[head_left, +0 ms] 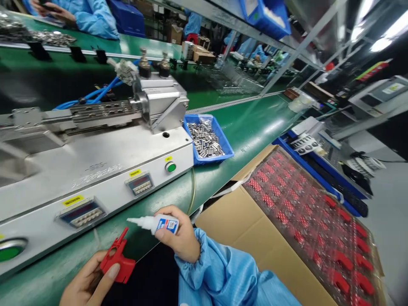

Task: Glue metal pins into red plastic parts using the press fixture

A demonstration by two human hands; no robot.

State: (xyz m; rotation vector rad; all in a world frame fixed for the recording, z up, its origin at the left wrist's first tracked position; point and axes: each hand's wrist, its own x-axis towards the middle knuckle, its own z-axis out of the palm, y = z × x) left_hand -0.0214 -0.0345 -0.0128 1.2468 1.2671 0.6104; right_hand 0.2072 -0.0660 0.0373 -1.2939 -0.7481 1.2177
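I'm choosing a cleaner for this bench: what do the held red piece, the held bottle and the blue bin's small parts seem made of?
Red piece: probably moulded plastic with a low sheen; its colour looks even, though painted metal can't be ruled out.
Bottle: likely plastic, whitish and smooth, with a tapered nozzle.
Small parts: apparently metal, polished or plated, from their bright silvery glints.

Look at the counter [255,123], smooth green and glossy right out to its far edge! Over its near edge, the red piece [123,264] shows smooth, faintly shiny plastic; the bottle [161,223] is milky plastic. Between those edges, dull silvery metal tops the machine [105,155], while polished metal pins [205,139] glint in a smooth plastic blue bin [213,160]. Beyond the near edge: matt cardboard [245,238], glossy clear plastic trays [302,204], and a sleeve [223,263] of crinkled, sheeny cloth!
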